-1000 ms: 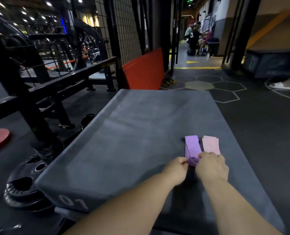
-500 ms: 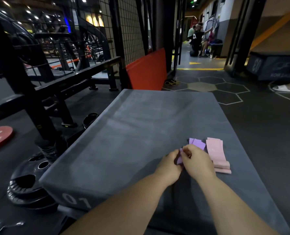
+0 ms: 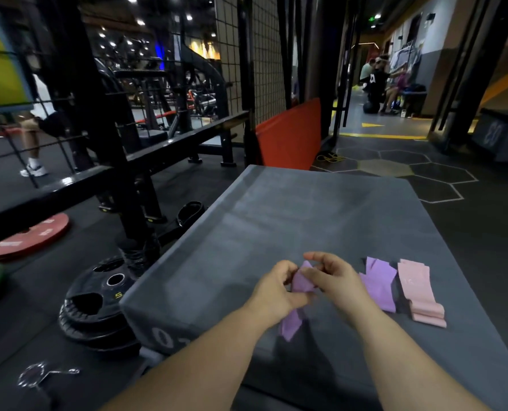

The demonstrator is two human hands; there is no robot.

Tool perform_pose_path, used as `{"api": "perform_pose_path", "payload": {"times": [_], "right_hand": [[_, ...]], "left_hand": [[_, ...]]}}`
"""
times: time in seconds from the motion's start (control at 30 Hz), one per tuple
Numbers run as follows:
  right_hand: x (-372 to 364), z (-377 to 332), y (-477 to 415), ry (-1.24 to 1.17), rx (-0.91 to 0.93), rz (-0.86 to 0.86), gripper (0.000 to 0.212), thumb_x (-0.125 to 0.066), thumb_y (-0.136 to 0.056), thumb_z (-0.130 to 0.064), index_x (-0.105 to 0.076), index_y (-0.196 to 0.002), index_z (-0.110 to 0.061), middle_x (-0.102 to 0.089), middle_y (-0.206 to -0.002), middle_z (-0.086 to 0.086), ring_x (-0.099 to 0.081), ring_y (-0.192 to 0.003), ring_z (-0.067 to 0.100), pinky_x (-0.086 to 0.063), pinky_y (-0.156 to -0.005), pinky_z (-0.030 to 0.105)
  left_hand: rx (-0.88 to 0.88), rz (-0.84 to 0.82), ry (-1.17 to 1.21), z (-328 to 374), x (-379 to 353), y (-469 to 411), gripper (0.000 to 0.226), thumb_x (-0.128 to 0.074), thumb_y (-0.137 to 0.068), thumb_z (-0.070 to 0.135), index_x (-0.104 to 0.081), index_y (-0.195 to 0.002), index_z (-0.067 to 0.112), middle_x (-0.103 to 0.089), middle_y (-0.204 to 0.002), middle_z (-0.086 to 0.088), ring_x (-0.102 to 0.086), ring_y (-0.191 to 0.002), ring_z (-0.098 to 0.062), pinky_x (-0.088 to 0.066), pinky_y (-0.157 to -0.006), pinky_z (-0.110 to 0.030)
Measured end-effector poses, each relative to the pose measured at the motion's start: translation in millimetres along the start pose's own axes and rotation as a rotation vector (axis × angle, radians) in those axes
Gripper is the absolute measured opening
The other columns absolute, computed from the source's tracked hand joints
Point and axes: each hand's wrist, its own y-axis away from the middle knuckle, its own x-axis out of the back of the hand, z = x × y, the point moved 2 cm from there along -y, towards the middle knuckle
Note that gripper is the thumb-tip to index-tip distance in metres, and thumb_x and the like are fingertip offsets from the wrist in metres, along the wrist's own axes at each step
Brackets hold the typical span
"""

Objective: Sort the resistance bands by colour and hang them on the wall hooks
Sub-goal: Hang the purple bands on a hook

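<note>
The left hand grips 1 purple band tight and the right hand pinches its top, just above the grey box, so a loose hold could drop it onto the pink pile beside the purple pile and mix the colours

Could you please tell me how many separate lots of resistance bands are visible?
3: one purple band pinched between the left hand and right hand; a purple pile on the grey box, right of them; a pink pile beside it, further right. Stacked bands may hide others.
</note>
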Motion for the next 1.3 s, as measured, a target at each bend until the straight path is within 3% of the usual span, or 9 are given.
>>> {"api": "perform_pose_path", "payload": {"times": [0.13, 0.27, 0.43, 0.63, 0.73, 0.8, 1.03, 1.13, 1.3], "right_hand": [[-24, -9, 5, -0.03, 0.002, -0.118, 0.018, -0.067, -0.087, -0.008, -0.07, -0.104, -0.01, -0.07, -0.083, 0.003, -0.063, -0.077, 0.011, -0.05, -0.072, 0.02], [-49, -24, 15, 0.013, 0.03, -0.275, 0.008, -0.069, -0.084, -0.014, -0.075, -0.088, -0.01, -0.072, -0.079, 0.003, -0.061, -0.071, 0.008, -0.046, -0.065, 0.017], [-90, -45, 28, 0.014, 0.069, -0.317, 0.012, -0.071, -0.072, -0.031, -0.068, -0.068, -0.02, -0.06, -0.07, 0.006, -0.05, -0.071, 0.019, -0.039, -0.07, 0.034], [-156, -88, 48, 0.034, 0.16, -0.447, 0.021, -0.062, -0.09, -0.01, -0.057, -0.071, -0.014, -0.052, -0.062, 0.0, -0.044, -0.059, 0.012, -0.037, -0.055, 0.021], [-187, -115, 60, 0.014, 0.181, -0.499, 0.02, -0.057, -0.093, -0.01, -0.053, -0.073, -0.013, -0.051, -0.06, 0.0, -0.043, -0.054, 0.011, -0.034, -0.049, 0.021], [-208, -131, 69, 0.0, 0.188, -0.545, 0.018, -0.057, -0.093, -0.013, -0.053, -0.076, -0.012, -0.049, -0.063, 0.003, -0.042, -0.055, 0.014, -0.032, -0.05, 0.025], [-272, -184, 104, 0.02, 0.242, -0.654, 0.021, -0.065, -0.078, -0.035, -0.052, -0.067, -0.022, -0.05, -0.061, -0.004, -0.043, -0.054, 0.01, -0.032, -0.05, 0.021], [-296, -200, 121, -0.121, 0.187, -0.756, 0.022, -0.071, -0.073, -0.032, -0.054, -0.064, -0.021, -0.049, -0.061, 0.001, -0.043, -0.054, 0.012, -0.033, -0.052, 0.026], [-332, -230, 146, -0.359, 0.101, -0.899, 0.015, -0.068, -0.074, -0.025, -0.06, -0.068, -0.014, -0.059, -0.068, 0.009, -0.055, -0.059, 0.018, -0.046, -0.057, 0.029]], "left_hand": [[0.01, 0.026, -0.025, -3, 35, 10, 0.053, -0.078, -0.047, 0.052, -0.049, -0.082, 0.027, -0.057, -0.079, 0.005, -0.052, -0.07, -0.01, -0.048, -0.069, -0.032], [0.02, 0.029, -0.027, 1, 71, 29, 0.056, -0.082, -0.045, 0.048, -0.048, -0.084, 0.027, -0.054, -0.078, 0.007, -0.049, -0.069, -0.009, -0.047, -0.068, -0.028], [-0.009, 0.05, -0.075, 12, 121, 63, 0.048, -0.088, -0.055, 0.033, -0.049, -0.083, 0.031, -0.061, -0.085, 0.004, -0.055, -0.074, -0.009, -0.05, -0.069, -0.028], [-0.069, 0.07, -0.21, 34, 185, 112, 0.061, -0.088, -0.057, 0.03, -0.049, -0.103, 0.033, -0.061, -0.104, 0.003, -0.059, -0.09, -0.009, -0.051, -0.081, -0.026], [-0.066, 0.117, -0.223, 47, 215, 141, 0.056, -0.085, -0.064, 0.02, -0.05, -0.107, 0.028, -0.064, -0.1, 0.0, -0.062, -0.088, -0.014, -0.052, -0.083, -0.028], [-0.078, 0.172, -0.207, 55, 234, 161, 0.044, -0.077, -0.071, 0.009, -0.052, -0.105, 0.025, -0.064, -0.093, -0.001, -0.06, -0.081, -0.011, -0.05, -0.077, -0.025], [-0.097, 0.331, -0.017, 90, 294, 230, 0.043, -0.074, -0.064, 0.019, -0.054, -0.1, 0.03, -0.064, -0.082, 0.009, -0.057, -0.075, -0.008, -0.048, -0.07, -0.028], [-0.095, 0.314, 0.072, 108, 315, 256, 0.06, -0.082, -0.055, 0.015, -0.052, -0.106, 0.027, -0.064, -0.103, -0.008, -0.061, -0.087, -0.016, -0.051, -0.082, -0.038], [-0.096, 0.257, -0.087, 142, 350, 300, 0.077, -0.08, -0.063, 0.006, -0.039, -0.118, 0.041, -0.058, -0.118, -0.008, -0.064, -0.094, -0.021, -0.054, -0.076, -0.035]]}}
